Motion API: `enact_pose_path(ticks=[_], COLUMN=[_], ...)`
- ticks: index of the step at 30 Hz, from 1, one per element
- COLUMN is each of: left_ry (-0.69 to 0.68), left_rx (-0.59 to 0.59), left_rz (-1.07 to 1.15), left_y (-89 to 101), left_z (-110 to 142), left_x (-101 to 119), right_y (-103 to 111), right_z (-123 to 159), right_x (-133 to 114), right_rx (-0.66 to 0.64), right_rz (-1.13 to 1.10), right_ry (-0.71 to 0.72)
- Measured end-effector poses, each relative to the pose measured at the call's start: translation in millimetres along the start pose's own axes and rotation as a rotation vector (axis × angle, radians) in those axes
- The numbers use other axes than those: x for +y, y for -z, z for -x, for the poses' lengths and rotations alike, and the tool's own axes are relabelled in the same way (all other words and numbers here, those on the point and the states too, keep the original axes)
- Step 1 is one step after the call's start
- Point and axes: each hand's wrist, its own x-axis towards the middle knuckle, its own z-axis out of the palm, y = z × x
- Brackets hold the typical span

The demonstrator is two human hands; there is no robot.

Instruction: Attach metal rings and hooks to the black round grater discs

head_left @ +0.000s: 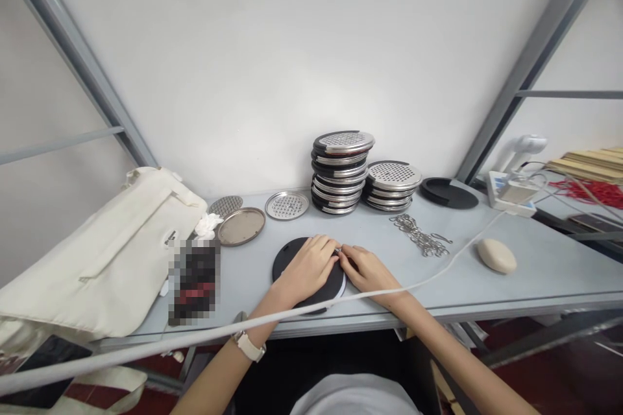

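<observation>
A flat black disc (287,258) lies near the front edge of the table, with a pale, shiny rim showing along its right side. My left hand (312,266) reaches over the top of it, fingers bent together with their tips at the right rim. Close against them, my right hand (363,267) pinches the same rim from the right. The fingers hide whatever detail lies at that spot. Behind the disc are a loose perforated metal disc (287,205) and a plain metal disc (242,226). A pile of small metal hooks (422,237) lies to the right.
A tall stack (339,181) and a shorter stack (393,185) of black-and-metal discs stand by the wall. Right of them sit a black ring-edged disc (448,193), a beige rounded object (496,255) and a power strip (511,198). A white cable (370,295) crosses before my wrists. A cream bag (102,259) fills the left.
</observation>
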Motion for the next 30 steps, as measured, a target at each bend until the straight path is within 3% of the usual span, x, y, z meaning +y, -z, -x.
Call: enact_pose_path(ticks=[22, 30], left_ry=[0.008, 0.001], left_rx=[0.035, 0.037], left_rz=[0.018, 0.026], left_y=[-0.8, -0.4], left_z=[-1.1, -0.8], left_x=[0.2, 2.4], right_y=[-1.7, -2.5], right_z=[1.9, 0.8], right_x=[0.4, 1.9], right_rx=[0.048, 0.135], right_rz=[-0.142, -0.161], right_ry=[-0.044, -0.077])
